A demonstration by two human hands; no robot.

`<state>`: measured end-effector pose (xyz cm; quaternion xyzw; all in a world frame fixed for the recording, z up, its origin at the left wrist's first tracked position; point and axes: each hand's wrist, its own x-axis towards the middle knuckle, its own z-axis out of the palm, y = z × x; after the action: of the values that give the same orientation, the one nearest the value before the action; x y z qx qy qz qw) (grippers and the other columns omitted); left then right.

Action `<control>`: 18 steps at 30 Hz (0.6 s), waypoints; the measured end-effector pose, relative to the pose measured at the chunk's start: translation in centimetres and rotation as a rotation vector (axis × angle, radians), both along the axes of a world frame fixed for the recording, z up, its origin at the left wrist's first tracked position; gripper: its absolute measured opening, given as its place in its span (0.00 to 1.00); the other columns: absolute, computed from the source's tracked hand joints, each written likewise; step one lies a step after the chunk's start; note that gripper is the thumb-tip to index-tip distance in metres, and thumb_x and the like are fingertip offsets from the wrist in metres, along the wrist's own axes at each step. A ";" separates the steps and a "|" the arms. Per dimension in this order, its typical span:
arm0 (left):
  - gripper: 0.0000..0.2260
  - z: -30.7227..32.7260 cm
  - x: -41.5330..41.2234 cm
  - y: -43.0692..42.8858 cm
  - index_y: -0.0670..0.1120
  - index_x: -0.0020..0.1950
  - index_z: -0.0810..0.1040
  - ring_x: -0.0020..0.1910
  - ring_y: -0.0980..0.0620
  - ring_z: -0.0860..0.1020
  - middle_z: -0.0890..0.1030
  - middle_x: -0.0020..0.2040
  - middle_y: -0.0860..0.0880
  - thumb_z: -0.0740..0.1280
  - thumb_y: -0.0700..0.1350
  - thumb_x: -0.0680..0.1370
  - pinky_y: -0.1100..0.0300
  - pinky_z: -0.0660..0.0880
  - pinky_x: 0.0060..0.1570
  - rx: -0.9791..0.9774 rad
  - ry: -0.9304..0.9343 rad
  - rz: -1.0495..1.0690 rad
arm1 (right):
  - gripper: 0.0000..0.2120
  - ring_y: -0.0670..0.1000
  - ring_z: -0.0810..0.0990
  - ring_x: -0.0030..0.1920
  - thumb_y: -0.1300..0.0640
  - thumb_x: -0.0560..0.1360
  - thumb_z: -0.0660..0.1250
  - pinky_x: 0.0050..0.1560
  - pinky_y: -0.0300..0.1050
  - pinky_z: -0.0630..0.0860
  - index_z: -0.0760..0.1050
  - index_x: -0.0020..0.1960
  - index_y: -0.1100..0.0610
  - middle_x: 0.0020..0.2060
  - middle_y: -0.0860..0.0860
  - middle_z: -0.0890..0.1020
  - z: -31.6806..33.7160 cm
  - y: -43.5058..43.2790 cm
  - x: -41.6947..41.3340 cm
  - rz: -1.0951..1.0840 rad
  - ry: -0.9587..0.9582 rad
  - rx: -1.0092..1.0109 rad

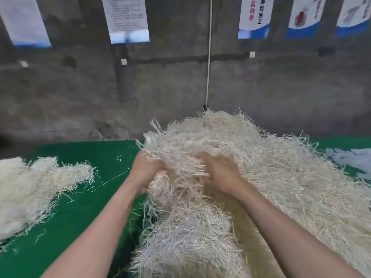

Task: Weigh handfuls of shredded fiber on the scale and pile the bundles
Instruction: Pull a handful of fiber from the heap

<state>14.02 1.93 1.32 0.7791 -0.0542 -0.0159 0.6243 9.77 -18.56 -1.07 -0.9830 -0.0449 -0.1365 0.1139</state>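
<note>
A big heap of pale shredded fiber (271, 177) covers the right half of the green table (80, 217). Both my hands are dug into its near-left slope. My left hand (145, 174) grips a clump of fiber (172, 157), fingers curled into the strands. My right hand (219, 174) holds the same clump from the right, its fingertips buried in the fiber. A smaller pile of fiber bundles (30, 189) lies at the table's left edge. No scale shows in this view.
A grey concrete wall with hanging posters (126, 19) stands behind the table. A white cord (208, 57) runs down the wall to the heap. Loose strands lie scattered on the green surface. Pale plastic sheeting (351, 159) lies at the far right.
</note>
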 end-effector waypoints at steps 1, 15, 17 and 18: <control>0.19 -0.2 0.2 0.8 0.40 0.56 0.75 0.51 0.50 0.78 0.83 0.49 0.46 0.71 0.30 0.67 0.56 0.76 0.53 -0.033 0.024 0.088 | 0.25 0.51 0.76 0.58 0.55 0.75 0.68 0.67 0.54 0.65 0.64 0.69 0.46 0.56 0.48 0.79 -1.0 -1.8 -0.4 -0.135 0.009 -0.152; 0.08 0.7 -1.8 0.1 0.39 0.40 0.73 0.41 0.53 0.74 0.78 0.39 0.49 0.59 0.37 0.78 0.55 0.68 0.58 -0.265 0.106 -0.021 | 0.62 0.44 0.35 0.69 0.56 0.64 0.75 0.63 0.50 0.24 0.24 0.70 0.39 0.71 0.42 0.38 4.7 4.6 0.7 0.270 0.185 0.148; 0.09 1.2 -2.3 0.9 0.37 0.41 0.74 0.39 0.53 0.76 0.80 0.35 0.50 0.58 0.35 0.79 0.59 0.72 0.51 -0.241 0.046 -0.008 | 0.54 0.48 0.43 0.71 0.56 0.69 0.72 0.68 0.52 0.33 0.32 0.75 0.45 0.73 0.47 0.44 1.2 4.9 0.9 0.242 0.375 0.175; 0.09 1.3 -2.6 1.1 0.36 0.43 0.75 0.40 0.55 0.78 0.81 0.36 0.51 0.58 0.35 0.79 0.58 0.73 0.49 -0.205 0.023 0.010 | 0.50 0.52 0.53 0.73 0.52 0.70 0.72 0.72 0.56 0.42 0.39 0.77 0.48 0.75 0.51 0.52 -0.5 4.3 0.5 0.202 0.395 0.096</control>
<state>11.42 3.08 2.57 0.7113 -0.0447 -0.0161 0.7013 10.25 -14.21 -1.59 -0.9746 -0.1134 0.0686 0.1804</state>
